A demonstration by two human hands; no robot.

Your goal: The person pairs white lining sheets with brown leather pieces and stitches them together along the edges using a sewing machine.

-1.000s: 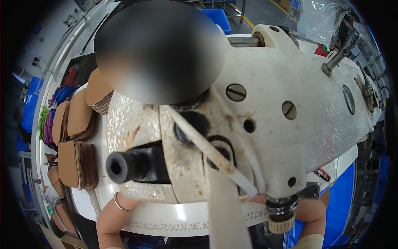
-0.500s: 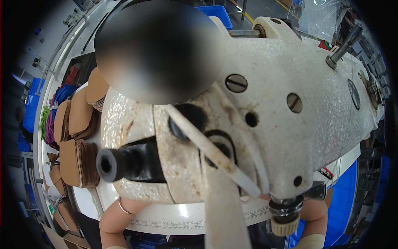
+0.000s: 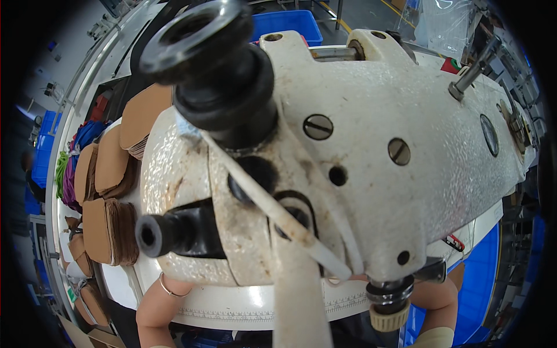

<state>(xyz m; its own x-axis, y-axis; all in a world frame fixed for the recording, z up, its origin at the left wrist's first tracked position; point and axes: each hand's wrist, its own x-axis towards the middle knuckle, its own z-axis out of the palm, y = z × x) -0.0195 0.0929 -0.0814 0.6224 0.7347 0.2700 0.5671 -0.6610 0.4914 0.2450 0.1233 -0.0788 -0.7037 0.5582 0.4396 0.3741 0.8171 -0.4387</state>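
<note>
A white sewing machine head point(image 3: 377, 191) fills the middle of the view and hides most of what lies under it. On its top stands a large black knob point(image 3: 232, 87), and a smaller black knob point(image 3: 152, 236) sticks out at its left. My left wrist point(image 3: 174, 285), with a thin bracelet, reaches in behind the machine's lower left side. From the lower right, my right forearm point(image 3: 438, 301) goes behind the machine near a cream thumb nut point(image 3: 390, 319). Both hands' fingers are hidden, so what they touch or hold cannot be seen.
Stacks of brown flat pieces point(image 3: 104, 232) lie on the white table at left, with purple and green cloth point(image 3: 68, 168) beyond. A measuring scale point(image 3: 232, 317) runs along the table's near edge. Blue bins stand at the back point(image 3: 287, 26) and right point(image 3: 487, 278).
The machine sits slightly farther left and lower in the picture, as the view has shifted a little. Both forearms stay in nearly the same place; the fingers remain hidden.
</note>
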